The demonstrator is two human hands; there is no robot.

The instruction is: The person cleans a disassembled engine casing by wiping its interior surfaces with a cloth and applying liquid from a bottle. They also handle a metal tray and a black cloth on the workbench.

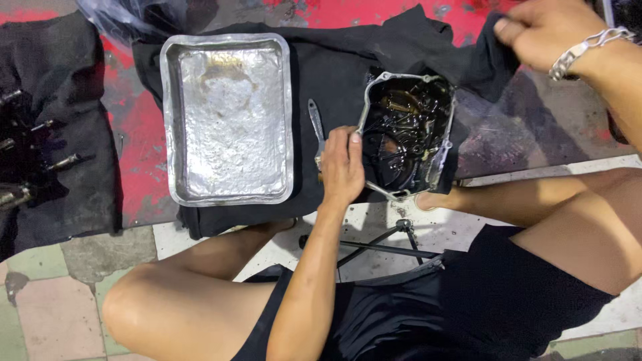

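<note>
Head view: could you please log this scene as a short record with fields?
left hand: rests on the rim of the engine cover
right hand: grips a corner of the black cloth
engine cover: oily, open side up, on the cloth
tray: metal, empty, left of the cover
wrench: between tray and cover

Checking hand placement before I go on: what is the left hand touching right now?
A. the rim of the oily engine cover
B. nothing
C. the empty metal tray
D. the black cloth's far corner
A: the left hand rests on the rim of the oily engine cover; the right hand grips the black cloth.
</note>
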